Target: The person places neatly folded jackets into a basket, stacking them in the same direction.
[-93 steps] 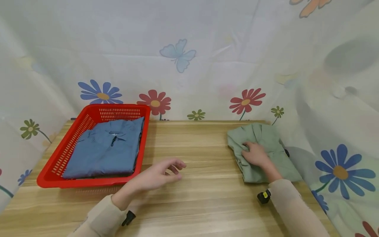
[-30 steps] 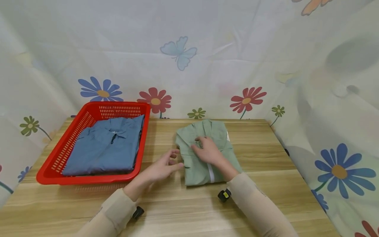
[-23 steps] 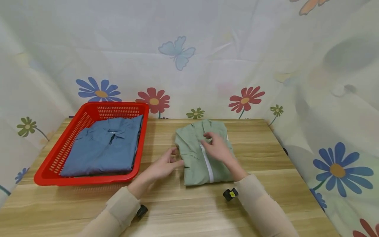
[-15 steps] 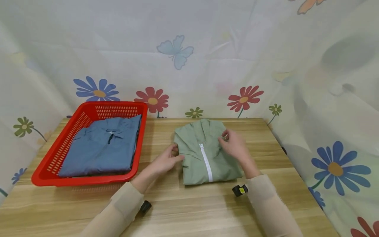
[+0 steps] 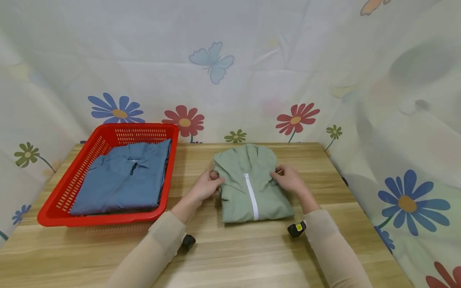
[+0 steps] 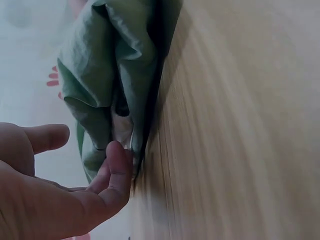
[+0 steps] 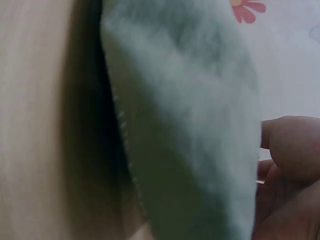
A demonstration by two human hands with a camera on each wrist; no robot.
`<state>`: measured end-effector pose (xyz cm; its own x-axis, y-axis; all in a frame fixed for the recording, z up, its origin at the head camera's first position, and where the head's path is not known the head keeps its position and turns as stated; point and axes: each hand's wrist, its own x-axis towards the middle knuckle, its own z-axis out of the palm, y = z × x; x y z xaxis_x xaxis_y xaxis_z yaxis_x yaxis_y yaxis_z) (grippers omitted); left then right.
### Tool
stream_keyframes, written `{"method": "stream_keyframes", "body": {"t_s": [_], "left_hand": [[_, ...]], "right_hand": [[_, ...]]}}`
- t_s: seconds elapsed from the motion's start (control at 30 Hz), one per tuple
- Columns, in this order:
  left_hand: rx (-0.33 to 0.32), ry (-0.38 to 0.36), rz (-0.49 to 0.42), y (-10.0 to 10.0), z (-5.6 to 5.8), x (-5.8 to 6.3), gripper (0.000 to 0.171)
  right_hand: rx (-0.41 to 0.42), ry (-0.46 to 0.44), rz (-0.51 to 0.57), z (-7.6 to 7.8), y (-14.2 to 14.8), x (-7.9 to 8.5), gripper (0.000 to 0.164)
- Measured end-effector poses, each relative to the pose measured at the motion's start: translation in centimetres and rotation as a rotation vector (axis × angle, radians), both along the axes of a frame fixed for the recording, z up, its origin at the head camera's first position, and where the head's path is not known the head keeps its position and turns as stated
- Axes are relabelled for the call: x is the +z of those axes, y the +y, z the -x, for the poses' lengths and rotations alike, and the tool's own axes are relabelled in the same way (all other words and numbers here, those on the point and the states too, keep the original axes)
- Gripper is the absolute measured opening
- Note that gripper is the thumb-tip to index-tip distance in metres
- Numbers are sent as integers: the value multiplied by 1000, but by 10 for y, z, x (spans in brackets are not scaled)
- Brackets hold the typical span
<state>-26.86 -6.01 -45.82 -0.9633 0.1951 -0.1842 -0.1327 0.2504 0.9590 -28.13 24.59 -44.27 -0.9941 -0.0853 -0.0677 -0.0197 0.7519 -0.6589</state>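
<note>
Green jacket, white zipper; blue shirt; red basket.

Both forearms, in beige sleeves, come up from the bottom edge of the head view and angle toward each other at mid-frame. The left hand sits just left of centre, its fingers curled, thumb apart (the left wrist view shows it raised). The right hand mirrors it right of centre, fingers bent inward; its wrist view is blurred, so the grip seems closed.
</note>
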Motion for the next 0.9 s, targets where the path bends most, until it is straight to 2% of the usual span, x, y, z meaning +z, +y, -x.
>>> {"method": "stream_keyframes", "body": {"t_s": [0.07, 0.3, 0.5, 0.7, 0.9], "left_hand": [[6, -16, -17, 3, 3, -1, 67], [-27, 23, 62, 8, 12, -6, 63], [-17, 35, 96, 7, 8, -8, 70], [-12, 2, 26, 2, -2, -4, 82], [-23, -113, -124, 0, -4, 1, 80]], "right_hand": [[4, -7, 5, 2, 3, -4, 36], [9, -17, 50, 5, 9, -14, 30], [-19, -48, 56, 1, 11, -16, 40], [-32, -112, 111, -13, 15, -10, 50], [-32, -180, 213, -20, 19, -6, 54]]}}
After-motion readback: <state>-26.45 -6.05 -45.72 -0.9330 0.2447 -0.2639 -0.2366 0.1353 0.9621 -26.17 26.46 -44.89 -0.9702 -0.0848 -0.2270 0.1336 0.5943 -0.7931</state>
